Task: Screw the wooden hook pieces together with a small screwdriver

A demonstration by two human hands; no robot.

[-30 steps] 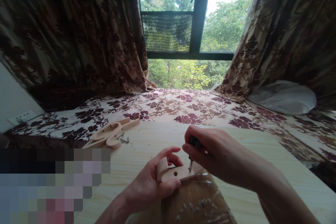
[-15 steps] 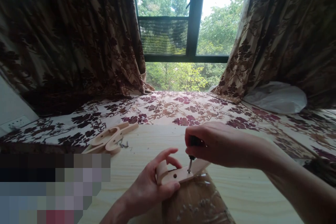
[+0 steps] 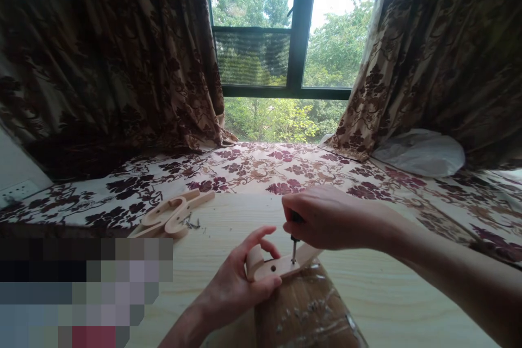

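My left hand (image 3: 236, 277) grips the curled end of a pale wooden hook piece (image 3: 283, 268), thumb along its near side and fingers behind. A dark hole shows in the wood close to my thumb. In my right hand (image 3: 322, 217) is a screwdriver (image 3: 294, 250), fist wrapped round its dark handle. Its shaft points down, and the tip meets a screw at a hole in the piece. The far end of the piece passes under my right hand. Beneath it lies a brown board or box (image 3: 305, 310) with shiny clear wrapping.
More curved wooden pieces (image 3: 175, 217) lie at the left of the pale wooden tabletop (image 3: 387, 283), with several loose screws (image 3: 192, 223) beside them. Behind is a flower-patterned cloth (image 3: 261, 166); a white plastic bag (image 3: 420, 152) rests at the right by the curtain.
My right fist and the screwdriver have shifted slightly left, and the shaft stands more upright. The left hand keeps its hold on the wooden piece. The view has moved a little.
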